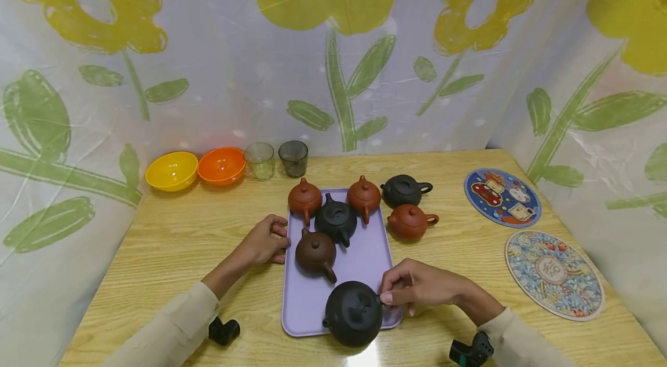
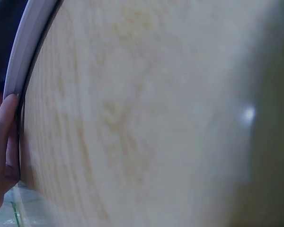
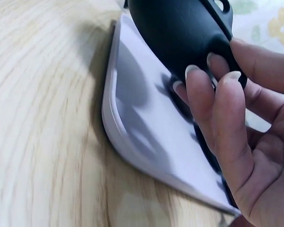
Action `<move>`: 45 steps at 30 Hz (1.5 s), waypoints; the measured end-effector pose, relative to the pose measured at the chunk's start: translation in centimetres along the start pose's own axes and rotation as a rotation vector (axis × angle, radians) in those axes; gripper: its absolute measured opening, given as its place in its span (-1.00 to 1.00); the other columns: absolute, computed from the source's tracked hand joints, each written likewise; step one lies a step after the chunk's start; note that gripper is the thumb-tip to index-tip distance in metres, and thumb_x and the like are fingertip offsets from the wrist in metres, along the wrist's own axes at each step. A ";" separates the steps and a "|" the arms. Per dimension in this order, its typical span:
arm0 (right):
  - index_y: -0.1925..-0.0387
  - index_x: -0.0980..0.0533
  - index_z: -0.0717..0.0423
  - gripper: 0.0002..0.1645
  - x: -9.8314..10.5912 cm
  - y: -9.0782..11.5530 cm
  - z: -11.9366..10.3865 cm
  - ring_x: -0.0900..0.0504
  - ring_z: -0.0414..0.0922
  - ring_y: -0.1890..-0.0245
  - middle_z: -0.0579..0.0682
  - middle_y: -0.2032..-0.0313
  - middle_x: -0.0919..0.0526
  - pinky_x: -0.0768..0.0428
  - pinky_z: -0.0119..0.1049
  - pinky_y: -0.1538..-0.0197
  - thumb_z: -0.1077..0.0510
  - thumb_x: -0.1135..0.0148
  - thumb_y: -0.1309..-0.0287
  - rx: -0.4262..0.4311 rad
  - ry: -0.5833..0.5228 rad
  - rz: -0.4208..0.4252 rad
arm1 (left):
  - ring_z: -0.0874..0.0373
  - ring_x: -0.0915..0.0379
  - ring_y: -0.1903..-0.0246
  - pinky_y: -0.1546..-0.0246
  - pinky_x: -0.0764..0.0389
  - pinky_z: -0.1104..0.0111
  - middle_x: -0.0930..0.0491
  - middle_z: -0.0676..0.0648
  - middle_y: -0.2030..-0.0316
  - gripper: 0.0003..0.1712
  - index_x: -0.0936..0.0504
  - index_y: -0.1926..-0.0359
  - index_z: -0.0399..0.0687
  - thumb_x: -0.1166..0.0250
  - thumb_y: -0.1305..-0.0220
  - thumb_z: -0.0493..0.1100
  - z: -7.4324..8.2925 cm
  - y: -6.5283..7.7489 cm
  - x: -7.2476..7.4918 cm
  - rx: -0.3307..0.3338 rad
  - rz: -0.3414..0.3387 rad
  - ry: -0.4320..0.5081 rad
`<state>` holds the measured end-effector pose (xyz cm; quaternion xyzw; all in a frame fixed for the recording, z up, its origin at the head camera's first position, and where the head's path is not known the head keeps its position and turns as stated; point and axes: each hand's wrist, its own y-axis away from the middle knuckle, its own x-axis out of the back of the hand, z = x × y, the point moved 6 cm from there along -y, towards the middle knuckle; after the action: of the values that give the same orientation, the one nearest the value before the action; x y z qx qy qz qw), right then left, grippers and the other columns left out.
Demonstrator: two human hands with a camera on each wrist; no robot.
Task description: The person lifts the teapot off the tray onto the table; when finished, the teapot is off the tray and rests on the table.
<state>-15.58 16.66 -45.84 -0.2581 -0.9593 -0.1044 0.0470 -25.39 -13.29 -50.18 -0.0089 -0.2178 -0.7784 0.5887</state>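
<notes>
A large black teapot (image 1: 353, 314) hangs over the front right corner of the lilac tray (image 1: 299, 315). My right hand (image 1: 424, 286) pinches its handle; the right wrist view shows the teapot (image 3: 180, 28) tilted above the tray rim (image 3: 114, 106). On the left, my left hand (image 1: 267, 241) holds the tray's side rim, with a finger on the rim (image 2: 31, 38) in the left wrist view. On the tray stand a brown teapot (image 1: 315, 252), a smaller black teapot (image 1: 335, 218) and two reddish teapots (image 1: 304, 198) (image 1: 363, 195) at the back.
Right of the tray are a black teapot (image 1: 402, 191) and a reddish teapot (image 1: 410, 222). A yellow bowl (image 1: 172, 172), an orange bowl (image 1: 222, 167) and two glasses (image 1: 259, 161) (image 1: 293, 158) line the back left. Two round mats (image 1: 502, 198) (image 1: 554, 274) lie at the right.
</notes>
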 end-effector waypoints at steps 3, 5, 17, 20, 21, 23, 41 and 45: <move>0.21 -0.62 0.34 -0.76 0.5 0.8 0.0 -0.54 -0.25 0.43 0.24 0.38 -0.59 -0.61 -0.43 0.56 0.19 -0.16 -0.40 0.004 -0.014 -0.010 | 0.12 -0.53 0.36 0.46 -0.75 0.26 -0.39 -0.25 0.05 -0.45 -0.28 -0.26 -0.33 -0.22 -0.28 -0.42 0.0 0.0 0.0 -0.002 0.001 0.001; 0.21 -0.61 0.34 -0.77 0.8 1.4 0.0 -0.53 -0.25 0.41 0.24 0.37 -0.57 -0.59 -0.45 0.56 0.21 -0.15 -0.40 0.004 -0.022 -0.013 | 0.12 -0.53 0.36 0.46 -0.75 0.26 -0.39 -0.25 0.05 -0.45 -0.28 -0.26 -0.33 -0.22 -0.28 -0.42 0.0 0.0 0.0 -0.004 0.000 0.004; 0.16 -0.63 0.28 -0.80 3.5 4.2 0.6 -0.57 -0.19 0.37 0.44 0.28 -0.53 -0.63 -0.41 0.55 0.25 -0.11 -0.42 0.004 0.028 0.029 | 0.11 -0.52 0.38 0.47 -0.75 0.26 -0.36 -0.25 0.06 -0.45 -0.27 -0.26 -0.34 -0.21 -0.29 -0.43 0.2 0.0 -0.1 -0.007 -0.002 0.004; 0.16 -0.61 0.32 -0.78 4.2 4.9 0.7 -0.60 -0.10 0.38 0.42 0.32 -0.54 -0.64 -0.41 0.54 0.26 -0.08 -0.44 0.011 0.042 0.037 | 0.11 -0.52 0.36 0.46 -0.75 0.26 -0.36 -0.25 0.06 -0.45 -0.27 -0.27 -0.33 -0.22 -0.29 -0.42 0.1 -0.1 -0.1 -0.007 -0.003 -0.004; 0.16 -0.61 0.34 -0.78 4.5 5.1 0.8 -0.61 -0.07 0.38 0.42 0.32 -0.55 -0.64 -0.40 0.55 0.26 -0.08 -0.44 0.012 0.045 0.043 | 0.11 -0.52 0.35 0.46 -0.75 0.25 -0.36 -0.25 0.05 -0.45 -0.27 -0.27 -0.33 -0.22 -0.29 -0.41 0.1 -0.1 -0.1 -0.006 -0.002 -0.005; 0.16 -0.60 0.36 -0.77 5.0 5.5 0.9 -0.63 -0.04 0.38 0.42 0.32 -0.54 -0.64 -0.38 0.55 0.26 -0.07 -0.44 0.007 0.050 0.052 | 0.10 -0.53 0.34 0.45 -0.76 0.25 -0.36 -0.26 0.05 -0.45 -0.28 -0.27 -0.33 -0.23 -0.29 -0.41 0.1 -0.1 -0.1 -0.007 -0.002 -0.007; 0.22 -0.59 0.38 -0.74 9.7 8.4 2.8 -0.64 0.12 0.37 0.47 0.32 -0.55 -0.69 -0.26 0.49 0.25 -0.05 -0.45 -0.083 0.124 0.092 | 0.10 -0.53 0.34 0.44 -0.76 0.23 -0.36 -0.27 0.04 -0.44 -0.27 -0.27 -0.34 -0.23 -0.30 -0.40 0.3 0.1 -0.1 -0.009 -0.004 -0.017; 0.23 -0.59 0.37 -0.73 10.6 8.9 3.7 -0.63 0.11 0.37 0.48 0.34 -0.55 -0.69 -0.25 0.47 0.22 -0.06 -0.46 -0.122 0.138 0.110 | 0.09 -0.53 0.33 0.44 -0.76 0.22 -0.37 -0.27 0.03 -0.44 -0.27 -0.27 -0.34 -0.23 -0.30 -0.39 0.3 0.3 -0.1 -0.009 -0.004 -0.034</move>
<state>-20.35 30.11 -46.33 -0.3048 -0.9301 -0.1776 0.1025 -25.13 -13.16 -49.79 -0.0242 -0.2241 -0.7804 0.5832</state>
